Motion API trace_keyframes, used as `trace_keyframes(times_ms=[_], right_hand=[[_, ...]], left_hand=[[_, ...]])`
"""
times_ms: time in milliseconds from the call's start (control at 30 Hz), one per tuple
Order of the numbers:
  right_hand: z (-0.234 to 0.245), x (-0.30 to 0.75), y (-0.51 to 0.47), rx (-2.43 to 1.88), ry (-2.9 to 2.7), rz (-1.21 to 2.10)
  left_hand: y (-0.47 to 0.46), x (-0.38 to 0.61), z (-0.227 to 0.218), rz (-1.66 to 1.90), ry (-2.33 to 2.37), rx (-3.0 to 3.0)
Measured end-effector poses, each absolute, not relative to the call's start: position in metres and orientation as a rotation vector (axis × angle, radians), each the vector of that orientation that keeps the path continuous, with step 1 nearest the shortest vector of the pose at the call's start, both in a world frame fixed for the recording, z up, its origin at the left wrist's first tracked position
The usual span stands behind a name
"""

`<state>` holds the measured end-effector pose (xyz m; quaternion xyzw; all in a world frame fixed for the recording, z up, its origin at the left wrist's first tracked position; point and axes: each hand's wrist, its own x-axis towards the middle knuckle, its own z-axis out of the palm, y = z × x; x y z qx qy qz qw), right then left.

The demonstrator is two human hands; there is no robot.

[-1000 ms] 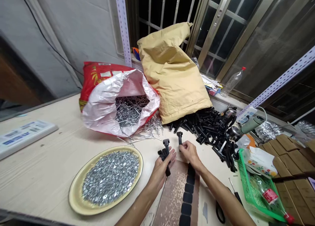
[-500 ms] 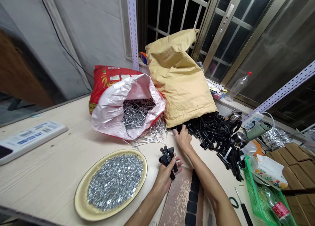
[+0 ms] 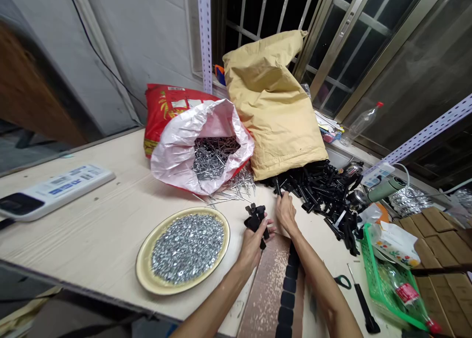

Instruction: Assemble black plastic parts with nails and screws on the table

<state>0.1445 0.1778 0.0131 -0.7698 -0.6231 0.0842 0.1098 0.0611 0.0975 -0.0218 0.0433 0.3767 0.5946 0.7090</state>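
My left hand [image 3: 252, 244] is closed around several black plastic parts [image 3: 254, 220], which stick up above the fingers. To its right, my right hand [image 3: 286, 212] pinches one slim black plastic part [image 3: 278, 186] at the edge of a heap of similar black pieces [image 3: 317, 185]. That heap spreads from under a tan paper sack [image 3: 278, 117]. Below the hands lies a brown board [image 3: 263, 289] bearing a row of dark rounded-square pads [image 3: 287, 298]. Left of my left hand stands a yellowish plate [image 3: 145, 274] filled with small metal washers [image 3: 188, 249].
A red and white bag [image 3: 169, 151] lies open, metal nails or pins [image 3: 214, 158] spilling out. At the right are a screwdriver [image 3: 363, 303], scissors [image 3: 343, 281], a green basket [image 3: 372, 279] and cardboard boxes [image 3: 442, 235]. A white device [image 3: 55, 190] rests at left.
My right hand has drawn back slightly from the sack's edge, and a black part now shows in its fingers. My left hand still holds its bunch. The camera view has shifted a little.
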Motion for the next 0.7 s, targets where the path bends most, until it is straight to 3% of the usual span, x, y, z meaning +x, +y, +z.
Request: trace_keyframes(times_ms=[233,433,700], right_hand=[[0.014,0.16,0.072,-1.694,-1.787,0.384],[0.005,0.149,0.039,-1.62,-1.971,-0.093],[0.01,0.128,0.032,-1.636,-1.815,0.063]], left_hand=[[0.082,0.069,-0.015,1.303,0.817,0.272],[0.061,0.071,0.007,1.401,0.746,0.262],[0.048,0.049,0.024,1.386,0.625,0.354]])
